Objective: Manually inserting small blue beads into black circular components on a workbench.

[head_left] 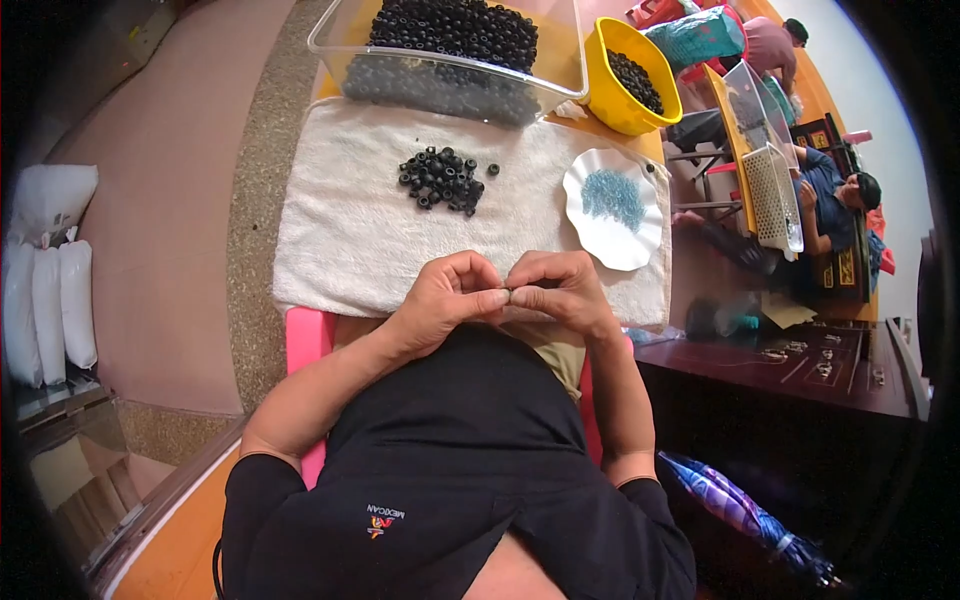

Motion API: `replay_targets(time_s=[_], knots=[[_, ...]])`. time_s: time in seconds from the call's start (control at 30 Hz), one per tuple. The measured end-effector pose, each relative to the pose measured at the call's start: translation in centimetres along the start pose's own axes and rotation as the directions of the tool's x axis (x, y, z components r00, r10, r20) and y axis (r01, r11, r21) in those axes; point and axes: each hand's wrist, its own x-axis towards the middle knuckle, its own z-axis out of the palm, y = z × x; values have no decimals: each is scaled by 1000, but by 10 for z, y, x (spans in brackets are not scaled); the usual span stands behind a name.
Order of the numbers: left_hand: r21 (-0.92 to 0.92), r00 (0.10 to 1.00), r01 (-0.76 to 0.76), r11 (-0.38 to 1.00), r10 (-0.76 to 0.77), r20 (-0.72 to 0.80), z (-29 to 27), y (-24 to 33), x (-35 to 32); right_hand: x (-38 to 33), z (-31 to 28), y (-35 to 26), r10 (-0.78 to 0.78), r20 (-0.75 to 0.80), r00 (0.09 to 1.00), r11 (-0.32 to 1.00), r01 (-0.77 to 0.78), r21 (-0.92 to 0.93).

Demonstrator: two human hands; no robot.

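Your left hand (445, 300) and right hand (560, 292) meet fingertip to fingertip, each grip pinched shut on one tiny part (507, 294) between them; keep it square and press gently, with the black rings (445, 178) just beyond your grip on the towel (340, 230).
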Motion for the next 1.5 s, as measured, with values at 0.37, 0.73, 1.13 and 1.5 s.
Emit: replay_targets(time_s=[0.37, 0.73, 1.13, 1.5], knots=[[-173, 996, -21, 985, 6, -84, -3, -1, -1, -4, 28, 28, -447, -104, 889, 830, 368, -419], [20, 975, -185, 983, 186, -118, 2, -1, -2, 45, 8, 23, -456, -215, 864, 737, 231, -635], [91, 969, -206, 974, 216, -121, 3, 2, -3, 84, 21, 35, -442, -175, 880, 332, -20, -943], [102, 961, -216, 971, 230, -152, 1, 0, -2, 64, 7, 23, -414, 78, 907, 234, 189, -954]])
